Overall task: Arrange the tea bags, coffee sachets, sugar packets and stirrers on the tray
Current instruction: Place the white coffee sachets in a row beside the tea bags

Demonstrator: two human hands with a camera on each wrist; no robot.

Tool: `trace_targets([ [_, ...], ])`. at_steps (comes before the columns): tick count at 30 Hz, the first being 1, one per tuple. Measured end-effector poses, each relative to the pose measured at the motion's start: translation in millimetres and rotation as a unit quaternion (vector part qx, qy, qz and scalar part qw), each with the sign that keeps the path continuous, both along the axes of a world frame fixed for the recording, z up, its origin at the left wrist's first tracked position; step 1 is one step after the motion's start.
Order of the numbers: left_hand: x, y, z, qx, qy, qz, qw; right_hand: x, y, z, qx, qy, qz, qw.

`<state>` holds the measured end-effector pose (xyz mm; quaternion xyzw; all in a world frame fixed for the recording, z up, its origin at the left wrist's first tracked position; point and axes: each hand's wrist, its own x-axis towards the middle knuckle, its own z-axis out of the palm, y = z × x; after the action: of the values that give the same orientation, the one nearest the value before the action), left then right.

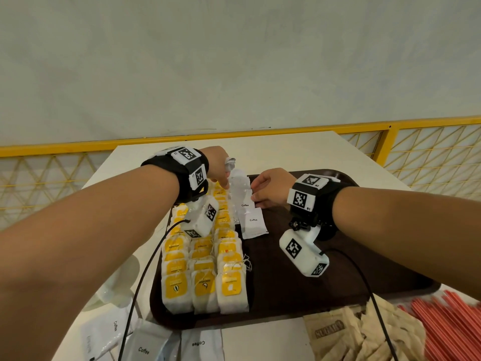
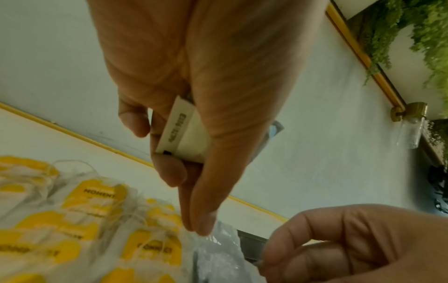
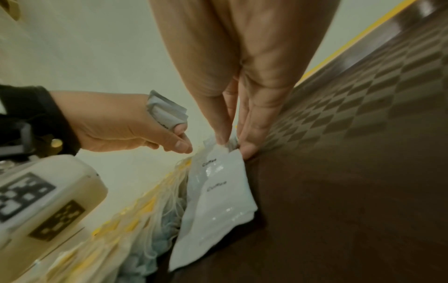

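Head view shows your left hand [image 1: 217, 165] at the far left of the dark brown tray [image 1: 338, 277], its curled fingers keeping a small stack of spare sachets [image 1: 230, 162] tucked against the palm while the thumb and forefinger reach down toward the top of the coffee sachets [image 1: 246, 204] lying on the tray. Your right hand [image 1: 270, 188] comes in from the right and pinches the far end of those same white sachets, which overlap one another in a short column running from far to near; each reads "Coffee". In the right wrist view the fingertips [image 3: 247, 151] close on the upper edge of the top sachet, and the left wrist view shows the held stack [image 2: 184, 134] clamped between your left thumb and fingers. Just left of the coffee column, touching it, the tea bags [image 1: 205, 269] with yellow tags lie in three overlapping rows that fill the left part of the tray. On the white tabletop [image 1: 260, 147], near the tray's near edge, lie loose coffee sachets [image 1: 145, 345] at the left, brown sugar packets [image 1: 364, 332] at the right, and red stirrers [image 1: 453, 324] at the far right corner.
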<state>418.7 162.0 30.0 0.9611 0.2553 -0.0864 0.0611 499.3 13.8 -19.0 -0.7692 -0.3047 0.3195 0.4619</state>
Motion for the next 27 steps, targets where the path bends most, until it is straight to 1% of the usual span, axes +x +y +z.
trace_targets([
  [6, -3.6, -1.4, -2.0, -0.010, 0.000, 0.001, 1.000, -3.4, 4.0, 0.4, 0.001, -0.034, -0.019, 0.999],
  [8, -5.1, -2.4, -1.3, -0.013, -0.005, -0.003, 1.000, -3.3, -1.8, 5.9, -0.010, -0.050, -0.012, 0.999],
  [10, -6.3, -3.6, -1.0, -0.013, -0.009, -0.006, 1.000, -5.3, -12.9, 11.0, -0.046, -0.070, 0.032, 0.996],
  [12, -7.1, -4.8, -1.4, -0.016, -0.010, -0.007, 1.000, -10.4, -25.3, 13.5, -0.104, -0.092, 0.087, 0.987],
  [14, -7.8, -6.7, -1.9, -0.023, -0.012, -0.006, 1.000, -18.4, -34.1, 14.0, -0.143, -0.096, 0.119, 0.978],
  [16, -7.2, -8.7, -2.6, -0.023, -0.013, -0.007, 1.000, -24.5, -36.1, 13.7, -0.139, -0.092, 0.120, 0.979],
  [20, -4.6, -13.7, -4.4, -0.006, -0.009, -0.009, 1.000, -28.4, -28.0, 15.6, -0.100, -0.079, 0.098, 0.987],
  [24, -3.3, -16.3, -6.3, 0.003, -0.006, -0.005, 1.000, -29.2, -19.9, 16.2, -0.109, -0.069, 0.098, 0.987],
  [27, -2.8, -17.7, -8.7, 0.010, -0.004, -0.005, 1.000, -28.6, -19.5, 13.9, -0.121, -0.081, 0.098, 0.984],
])
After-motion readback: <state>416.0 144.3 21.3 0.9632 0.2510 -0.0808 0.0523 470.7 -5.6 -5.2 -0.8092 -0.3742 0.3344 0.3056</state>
